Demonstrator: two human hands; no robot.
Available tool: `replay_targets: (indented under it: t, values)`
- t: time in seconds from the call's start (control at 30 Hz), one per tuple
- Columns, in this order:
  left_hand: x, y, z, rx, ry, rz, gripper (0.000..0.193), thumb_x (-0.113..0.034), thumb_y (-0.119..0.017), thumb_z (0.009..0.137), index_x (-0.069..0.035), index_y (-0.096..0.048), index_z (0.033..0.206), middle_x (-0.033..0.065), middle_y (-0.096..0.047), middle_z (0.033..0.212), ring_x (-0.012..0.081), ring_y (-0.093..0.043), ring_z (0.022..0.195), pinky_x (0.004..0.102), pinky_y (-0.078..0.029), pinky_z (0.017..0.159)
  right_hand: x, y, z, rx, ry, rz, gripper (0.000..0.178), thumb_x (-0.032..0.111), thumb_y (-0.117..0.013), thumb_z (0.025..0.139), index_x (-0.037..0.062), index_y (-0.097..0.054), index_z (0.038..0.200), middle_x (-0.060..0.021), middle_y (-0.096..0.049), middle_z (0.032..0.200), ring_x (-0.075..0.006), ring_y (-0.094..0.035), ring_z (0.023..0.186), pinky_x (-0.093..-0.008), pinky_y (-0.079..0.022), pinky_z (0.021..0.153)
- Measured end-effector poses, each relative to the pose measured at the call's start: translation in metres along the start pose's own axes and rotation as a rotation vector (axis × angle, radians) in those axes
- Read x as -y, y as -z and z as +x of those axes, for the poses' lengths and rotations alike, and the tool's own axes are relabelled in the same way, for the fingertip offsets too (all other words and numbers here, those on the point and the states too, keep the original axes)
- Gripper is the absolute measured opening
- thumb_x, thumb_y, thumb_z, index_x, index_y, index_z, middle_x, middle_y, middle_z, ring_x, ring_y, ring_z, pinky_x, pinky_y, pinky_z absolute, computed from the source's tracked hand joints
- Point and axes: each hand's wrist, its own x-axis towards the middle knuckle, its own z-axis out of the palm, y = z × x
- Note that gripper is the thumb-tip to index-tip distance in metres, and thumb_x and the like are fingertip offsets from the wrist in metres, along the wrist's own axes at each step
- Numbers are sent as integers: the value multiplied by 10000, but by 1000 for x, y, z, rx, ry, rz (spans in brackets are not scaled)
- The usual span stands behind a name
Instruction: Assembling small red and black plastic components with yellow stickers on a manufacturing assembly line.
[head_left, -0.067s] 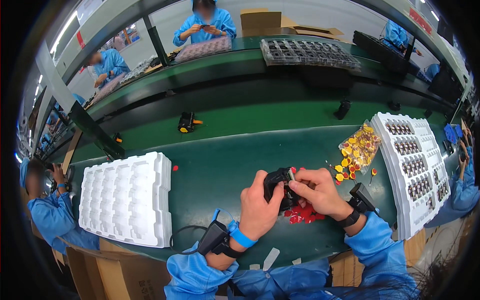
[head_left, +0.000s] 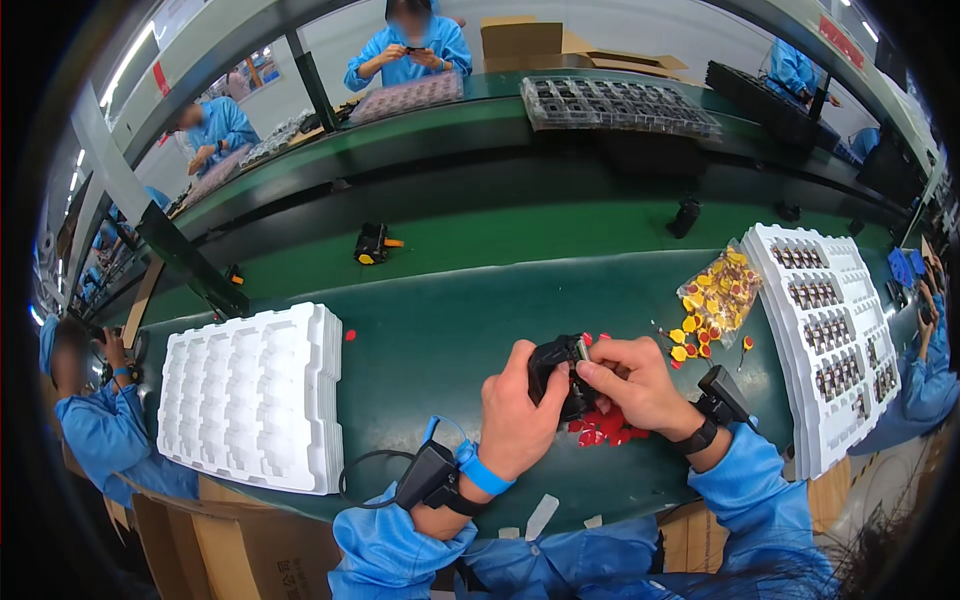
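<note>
My left hand (head_left: 515, 420) is wrapped round a small black plastic housing (head_left: 548, 360) held just above the worktable. The fingers and thumb of my right hand (head_left: 640, 385) are closed at the housing's right side, by a small silvery part (head_left: 583, 350). Whether they pinch that part or only press on it is hidden. Below the hands lies a heap of flat red pieces (head_left: 605, 430). Several small round yellow-and-red parts (head_left: 685, 340) are scattered beyond my right hand, spilling beside a clear bag (head_left: 728, 285) of the same parts.
White moulded trays (head_left: 250, 395) are stacked at the left. Another white tray stack (head_left: 825, 340) at the right holds rows of small metal parts. Across the green belt (head_left: 530, 235) sit a black-and-yellow unit (head_left: 372, 245) and a black unit (head_left: 685, 218). Co-workers in blue sit around.
</note>
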Motion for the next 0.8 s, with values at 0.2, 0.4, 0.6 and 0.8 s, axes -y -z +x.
replay_targets:
  t: [0.2,0.4,0.6,0.8]
  values:
    - [-2,-1,-2,-8,-39,-6,164,-113,-640,907,-11,-515,938,162,-596,650,305,-645,570,377,-470,528,-11,1,1,-13,184,-148,207,134,-660,918,-39,-622,812,-51,-532,558,-83,-498,485,-286,-368,456]
    - [4,0,-2,-8,-14,-86,170,-127,-667,900,-4,-551,891,17,-507,623,54,-440,567,258,-360,501,-11,-4,4,16,126,-73,171,98,-659,910,-45,-637,819,-35,-556,572,-98,-542,500,-264,-413,475]
    - [14,2,-1,156,-115,-187,200,-164,-657,913,-22,-541,993,26,-557,671,66,-490,594,265,-387,522,-5,-2,2,-58,322,-262,157,86,-694,858,-43,-638,786,-106,-551,549,-158,-537,457,-301,-390,448]
    - [13,-3,2,-6,-99,3,201,-172,-650,924,-21,-550,1011,64,-491,531,138,-485,458,305,-364,463,-12,9,28,-247,269,-459,228,122,-709,846,-35,-619,706,-123,-561,547,-193,-583,496,-317,-416,478]
